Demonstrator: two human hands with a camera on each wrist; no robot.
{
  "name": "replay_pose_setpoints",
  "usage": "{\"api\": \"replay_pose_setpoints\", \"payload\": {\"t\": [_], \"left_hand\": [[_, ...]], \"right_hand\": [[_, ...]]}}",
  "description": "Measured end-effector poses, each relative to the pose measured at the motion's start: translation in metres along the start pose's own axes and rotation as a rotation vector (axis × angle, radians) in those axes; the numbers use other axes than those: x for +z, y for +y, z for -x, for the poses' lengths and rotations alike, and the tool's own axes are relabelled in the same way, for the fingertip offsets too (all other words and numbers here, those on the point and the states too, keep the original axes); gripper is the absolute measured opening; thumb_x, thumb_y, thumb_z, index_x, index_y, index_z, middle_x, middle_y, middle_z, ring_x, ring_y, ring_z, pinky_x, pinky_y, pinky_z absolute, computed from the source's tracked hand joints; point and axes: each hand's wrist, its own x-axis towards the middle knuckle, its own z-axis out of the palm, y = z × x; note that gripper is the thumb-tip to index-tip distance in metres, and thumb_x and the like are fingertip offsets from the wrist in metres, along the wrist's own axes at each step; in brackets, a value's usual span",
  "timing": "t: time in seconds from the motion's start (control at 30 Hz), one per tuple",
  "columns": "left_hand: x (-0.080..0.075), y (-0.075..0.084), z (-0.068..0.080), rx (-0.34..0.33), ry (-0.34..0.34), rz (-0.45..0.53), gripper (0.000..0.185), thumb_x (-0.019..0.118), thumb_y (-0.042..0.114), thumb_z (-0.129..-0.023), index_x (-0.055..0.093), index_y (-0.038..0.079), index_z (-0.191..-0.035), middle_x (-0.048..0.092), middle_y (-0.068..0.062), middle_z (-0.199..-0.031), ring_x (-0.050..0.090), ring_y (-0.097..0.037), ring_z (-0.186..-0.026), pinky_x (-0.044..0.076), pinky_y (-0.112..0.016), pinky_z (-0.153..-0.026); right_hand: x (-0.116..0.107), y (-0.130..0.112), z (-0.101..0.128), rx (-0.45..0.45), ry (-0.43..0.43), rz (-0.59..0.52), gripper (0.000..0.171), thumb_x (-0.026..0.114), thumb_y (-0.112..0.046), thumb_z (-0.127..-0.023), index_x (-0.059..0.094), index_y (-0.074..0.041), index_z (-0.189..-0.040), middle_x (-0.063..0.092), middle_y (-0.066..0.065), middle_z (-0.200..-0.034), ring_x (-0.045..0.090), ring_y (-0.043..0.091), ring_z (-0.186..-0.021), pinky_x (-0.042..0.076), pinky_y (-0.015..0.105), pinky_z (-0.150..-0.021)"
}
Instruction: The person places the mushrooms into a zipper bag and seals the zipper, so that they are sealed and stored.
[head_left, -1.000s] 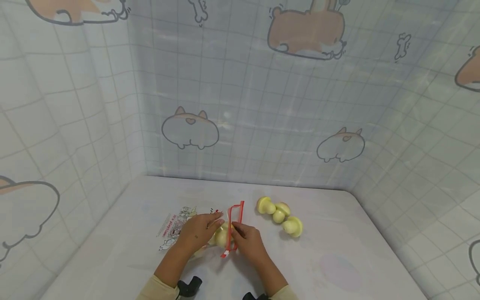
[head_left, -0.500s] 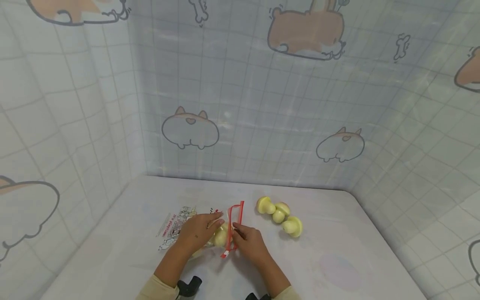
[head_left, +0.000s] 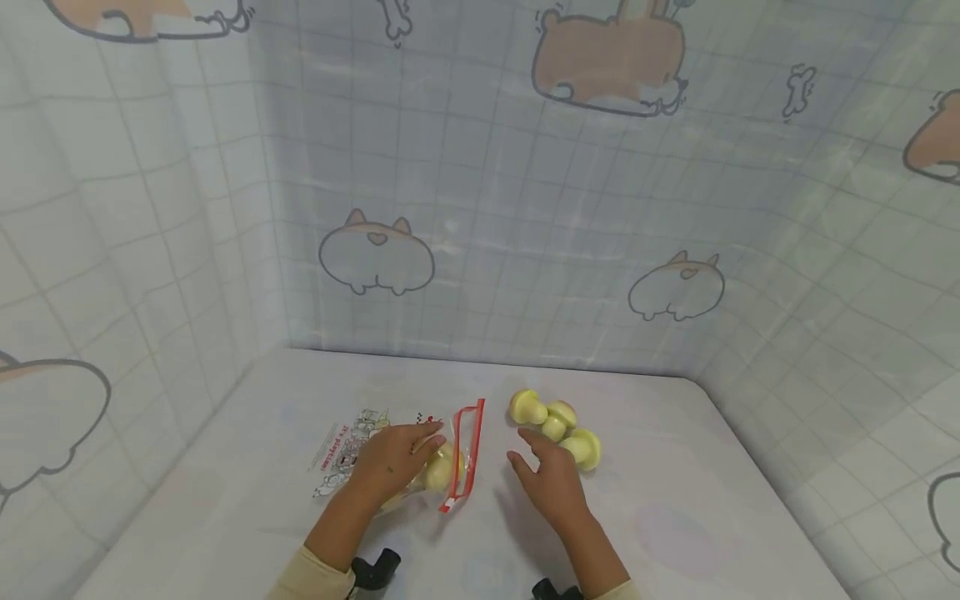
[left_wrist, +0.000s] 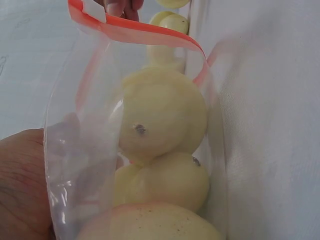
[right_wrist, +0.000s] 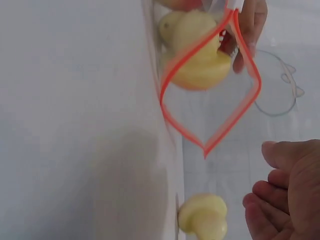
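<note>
A clear zip bag (head_left: 352, 454) with a red-edged mouth (head_left: 471, 467) lies on the table, with several pale yellow mushrooms (left_wrist: 160, 115) inside. My left hand (head_left: 397, 458) holds the bag near its mouth, which gapes in the right wrist view. Its fingers (right_wrist: 252, 25) show there beside the red edge. To the right, my right hand (head_left: 553, 483) is off the bag, its thumb and fingers apart and holding nothing. Just beyond it lie three loose mushrooms: one at the back (head_left: 527, 407), one in the middle (head_left: 557, 421) and one nearest the hand (head_left: 583, 450).
A white cloth covers the table (head_left: 675, 500). Hanging sheets with a grid and cartoon dogs form a back wall (head_left: 510, 275) and both sides. Black wrist-camera mounts (head_left: 377, 569) sit by the sleeves.
My right hand has let go of the bag's red edge and moved right, close to the loose mushrooms. The left hand stays on the bag. The view has shifted slightly.
</note>
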Motion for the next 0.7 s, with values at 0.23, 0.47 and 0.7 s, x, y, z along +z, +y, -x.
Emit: {"api": "replay_pose_setpoints", "payload": {"t": [0.23,0.47,0.7], "left_hand": [[0.002,0.000,0.001,-0.014,0.009,0.007,0.037,0.061,0.049,-0.096,0.065,0.037,-0.132,0.066,0.003,-0.132,0.062,-0.026,-0.123,0.051,-0.051,-0.096],[-0.001,0.000,0.001,-0.010,0.012,0.017,0.038,0.060,0.052,-0.096,0.065,0.038,-0.131,0.066,0.003,-0.132,0.061,-0.027,-0.124,0.050,-0.052,-0.098],[-0.002,-0.001,0.001,-0.005,0.015,0.010,0.038,0.060,0.051,-0.096,0.066,0.037,-0.131,0.067,0.001,-0.130,0.062,-0.028,-0.122,0.053,-0.052,-0.093]], "right_hand": [[-0.012,0.018,0.005,0.042,0.104,0.155,0.050,0.082,-0.021,-0.083,0.066,-0.003,-0.127,0.069,0.012,-0.125,0.065,0.030,-0.115,0.054,0.046,-0.094],[-0.019,0.035,0.005,0.049,0.183,0.180,0.053,0.085,-0.014,-0.078,0.064,0.000,-0.125,0.067,0.019,-0.125,0.063,0.036,-0.117,0.052,0.051,-0.095],[-0.017,0.047,0.006,0.075,0.166,0.245,0.053,0.084,-0.012,-0.079,0.063,0.001,-0.125,0.066,0.020,-0.125,0.062,0.037,-0.118,0.051,0.050,-0.098]]}}
